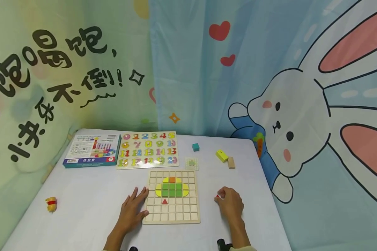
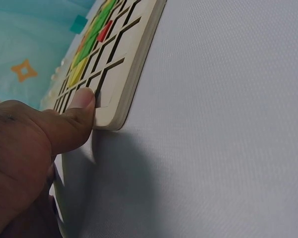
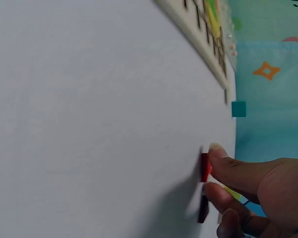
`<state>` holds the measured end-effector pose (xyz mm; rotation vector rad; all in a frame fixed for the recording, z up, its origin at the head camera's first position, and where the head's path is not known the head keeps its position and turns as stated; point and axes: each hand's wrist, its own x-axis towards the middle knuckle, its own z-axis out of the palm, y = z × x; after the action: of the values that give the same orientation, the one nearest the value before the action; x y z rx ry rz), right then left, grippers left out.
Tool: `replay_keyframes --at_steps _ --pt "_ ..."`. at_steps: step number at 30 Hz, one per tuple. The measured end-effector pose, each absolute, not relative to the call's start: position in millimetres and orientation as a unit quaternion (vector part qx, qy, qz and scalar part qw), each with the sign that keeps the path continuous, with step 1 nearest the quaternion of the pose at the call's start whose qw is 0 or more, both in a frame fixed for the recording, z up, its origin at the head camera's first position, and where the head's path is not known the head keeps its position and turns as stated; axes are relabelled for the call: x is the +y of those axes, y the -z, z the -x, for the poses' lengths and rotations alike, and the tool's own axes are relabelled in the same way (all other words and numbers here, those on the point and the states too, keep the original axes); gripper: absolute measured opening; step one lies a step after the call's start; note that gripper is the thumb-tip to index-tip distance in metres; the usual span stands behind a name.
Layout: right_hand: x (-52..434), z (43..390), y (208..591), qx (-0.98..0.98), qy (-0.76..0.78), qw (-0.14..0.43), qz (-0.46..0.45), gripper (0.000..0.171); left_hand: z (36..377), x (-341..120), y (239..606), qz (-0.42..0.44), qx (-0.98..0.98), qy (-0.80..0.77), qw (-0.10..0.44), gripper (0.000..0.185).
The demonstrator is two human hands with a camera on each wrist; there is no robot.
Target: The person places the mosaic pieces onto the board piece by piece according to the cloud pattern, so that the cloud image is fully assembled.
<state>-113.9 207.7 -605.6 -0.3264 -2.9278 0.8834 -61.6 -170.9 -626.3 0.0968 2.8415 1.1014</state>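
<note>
A wooden grid board (image 1: 171,218) lies on the table with green, yellow and orange pieces forming a rounded shape. Below that shape, a red triangle (image 1: 164,201) occupies one cell. My left hand (image 1: 132,211) rests at the board's left edge with fingers spread, its thumb (image 2: 83,101) touching the near corner. To the right of the board, my right hand (image 1: 231,204) pinches a small red piece (image 3: 204,167) between thumb and forefinger, low over the table. Beside it, a dark red piece (image 3: 203,209) shows under the fingers, partly hidden; its shape is unclear.
Behind the board lie a number puzzle board (image 1: 148,169), a boxed set (image 1: 92,150) and a small pattern card (image 1: 192,163). A teal cube (image 1: 196,147), a yellow block (image 1: 221,156) and a plain wooden block (image 1: 231,162) sit at back right. A small yellow-and-red figure (image 1: 51,204) is far left.
</note>
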Motion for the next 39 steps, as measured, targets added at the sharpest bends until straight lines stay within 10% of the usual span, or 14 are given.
replay_keyframes --at_steps 39 --pt "63.4 110.7 613.7 -0.932 -0.354 0.025 -0.065 0.025 61.0 -171.4 629.5 -0.033 0.928 -0.369 0.031 0.084"
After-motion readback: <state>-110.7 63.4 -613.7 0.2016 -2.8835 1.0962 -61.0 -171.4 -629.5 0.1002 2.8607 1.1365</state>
